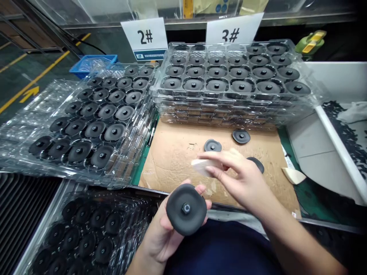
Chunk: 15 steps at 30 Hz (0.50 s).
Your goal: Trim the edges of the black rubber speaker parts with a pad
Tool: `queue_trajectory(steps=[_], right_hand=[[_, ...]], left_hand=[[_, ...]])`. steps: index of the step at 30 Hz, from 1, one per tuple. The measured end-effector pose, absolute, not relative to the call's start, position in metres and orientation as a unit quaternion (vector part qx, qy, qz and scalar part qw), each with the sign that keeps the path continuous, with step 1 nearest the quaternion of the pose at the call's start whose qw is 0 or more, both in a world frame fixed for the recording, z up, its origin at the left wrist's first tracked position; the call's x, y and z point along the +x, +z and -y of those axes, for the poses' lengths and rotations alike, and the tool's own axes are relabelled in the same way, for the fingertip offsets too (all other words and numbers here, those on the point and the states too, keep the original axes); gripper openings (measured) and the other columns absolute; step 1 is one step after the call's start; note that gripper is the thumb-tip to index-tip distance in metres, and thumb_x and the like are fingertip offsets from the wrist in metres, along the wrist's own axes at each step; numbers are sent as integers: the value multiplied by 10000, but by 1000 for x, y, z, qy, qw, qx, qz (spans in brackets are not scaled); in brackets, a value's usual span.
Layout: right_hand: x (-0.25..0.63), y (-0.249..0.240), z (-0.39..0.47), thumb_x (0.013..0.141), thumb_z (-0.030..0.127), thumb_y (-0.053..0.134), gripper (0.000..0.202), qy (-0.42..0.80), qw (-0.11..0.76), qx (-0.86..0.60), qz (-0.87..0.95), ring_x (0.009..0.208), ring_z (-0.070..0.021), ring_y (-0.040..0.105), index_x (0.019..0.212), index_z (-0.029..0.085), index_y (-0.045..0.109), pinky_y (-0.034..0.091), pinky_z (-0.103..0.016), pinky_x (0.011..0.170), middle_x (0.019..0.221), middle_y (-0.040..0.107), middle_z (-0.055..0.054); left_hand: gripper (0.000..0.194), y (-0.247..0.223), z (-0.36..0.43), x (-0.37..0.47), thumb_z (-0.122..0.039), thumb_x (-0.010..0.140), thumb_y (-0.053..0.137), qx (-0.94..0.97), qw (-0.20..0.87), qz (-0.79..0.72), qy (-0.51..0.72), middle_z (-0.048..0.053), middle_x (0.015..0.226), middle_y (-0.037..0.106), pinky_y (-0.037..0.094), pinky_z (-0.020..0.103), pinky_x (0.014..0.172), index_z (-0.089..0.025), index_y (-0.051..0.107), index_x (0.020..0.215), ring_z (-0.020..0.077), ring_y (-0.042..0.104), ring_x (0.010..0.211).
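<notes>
My left hand point(169, 225) is closed around the edge of a black rounded disc point(183, 219). The disc's dished face is turned up, with a small stud at its centre. Above and to the right, my right hand point(237, 172) pinches a white pad point(205, 166), slightly smeared by motion and apart from the held disc. Beyond the fingers lie a loose black disc point(212, 145) and a second loose disc point(241, 136) on the cardboard sheet point(169, 152). Part of a third loose disc point(256, 164) shows behind my right hand.
At the left stands a stack of clear trays point(126, 152) holding black discs; a similar tray stack point(218, 109) is at the back. Another filled tray point(94, 225) sits lower left. To the right are a cream wedge point(294, 175) and a white bin point(341, 156) with black scraps.
</notes>
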State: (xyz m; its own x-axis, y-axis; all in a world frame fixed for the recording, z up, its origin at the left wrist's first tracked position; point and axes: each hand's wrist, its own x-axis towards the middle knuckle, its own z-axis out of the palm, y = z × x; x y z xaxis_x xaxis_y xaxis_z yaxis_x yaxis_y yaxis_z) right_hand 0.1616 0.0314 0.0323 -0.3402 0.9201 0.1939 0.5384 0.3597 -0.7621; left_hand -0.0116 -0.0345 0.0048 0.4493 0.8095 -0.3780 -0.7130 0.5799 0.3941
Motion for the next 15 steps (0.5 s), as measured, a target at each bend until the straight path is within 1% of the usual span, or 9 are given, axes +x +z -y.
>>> queue_trajectory(steps=[1, 3, 5, 7, 9, 10, 13, 15], right_hand=[[165, 18, -34, 853, 206, 517, 251, 312, 292, -518, 741, 754, -159, 572, 1077, 286, 599, 456, -291, 652, 909, 660, -7], [169, -13, -32, 841, 219, 528, 251, 334, 239, -533, 739, 746, -159, 586, 1069, 289, 607, 485, -280, 634, 873, 653, -8], [168, -43, -23, 850, 186, 482, 293, 335, 218, -531, 747, 825, -170, 597, 1114, 261, 584, 505, -308, 714, 921, 635, -31], [165, -64, -11, 862, 166, 431, 358, 315, 222, -546, 744, 958, -205, 570, 1205, 211, 519, 492, -368, 802, 1065, 575, -91], [162, -76, 1, 876, 176, 398, 398, 293, 229, -568, 734, 1055, -239, 519, 1271, 178, 448, 466, -421, 853, 1188, 481, -143], [161, -79, 6, 876, 191, 404, 399, 284, 230, -574, 733, 1077, -253, 501, 1273, 177, 444, 456, -441, 866, 1215, 454, -150], [160, -82, 7, 859, 221, 447, 366, 271, 225, -567, 744, 1084, -287, 483, 1220, 194, 504, 444, -478, 866, 1209, 463, -145], [160, -82, -3, 854, 203, 442, 327, 265, 225, -561, 752, 1072, -292, 485, 1160, 198, 556, 436, -487, 863, 1175, 490, -138]], left_hand=[[585, 5, 34, -15, -366, 585, 773, 82, 848, -256, 457, 59, 1214, 593, 517, 296, 797, -285, 586, 1134, 283, 589, 1035], [563, 4, 34, -20, -370, 610, 750, 66, 850, -233, 468, 60, 1233, 580, 511, 300, 825, -278, 584, 1140, 284, 571, 1064], [580, 2, 34, -22, -373, 613, 742, 54, 850, -224, 474, 70, 1251, 565, 513, 316, 832, -264, 573, 1157, 299, 553, 1087], [590, 0, 33, -24, -374, 619, 734, 45, 851, -221, 474, 87, 1268, 548, 518, 327, 827, -248, 564, 1170, 317, 536, 1105], [568, -2, 32, -24, -371, 641, 718, 37, 848, -228, 476, 95, 1262, 551, 517, 328, 830, -234, 565, 1170, 320, 528, 1113], [547, -3, 31, -23, -369, 656, 707, 33, 845, -233, 479, 95, 1256, 557, 511, 328, 842, -234, 567, 1167, 314, 527, 1115], [489, -5, 30, -20, -365, 699, 671, 19, 830, -251, 498, 88, 1243, 567, 482, 336, 890, -249, 568, 1163, 291, 523, 1127], [469, -4, 29, -17, -344, 717, 662, 25, 825, -255, 504, 86, 1247, 564, 463, 350, 918, -253, 564, 1166, 290, 512, 1139]])
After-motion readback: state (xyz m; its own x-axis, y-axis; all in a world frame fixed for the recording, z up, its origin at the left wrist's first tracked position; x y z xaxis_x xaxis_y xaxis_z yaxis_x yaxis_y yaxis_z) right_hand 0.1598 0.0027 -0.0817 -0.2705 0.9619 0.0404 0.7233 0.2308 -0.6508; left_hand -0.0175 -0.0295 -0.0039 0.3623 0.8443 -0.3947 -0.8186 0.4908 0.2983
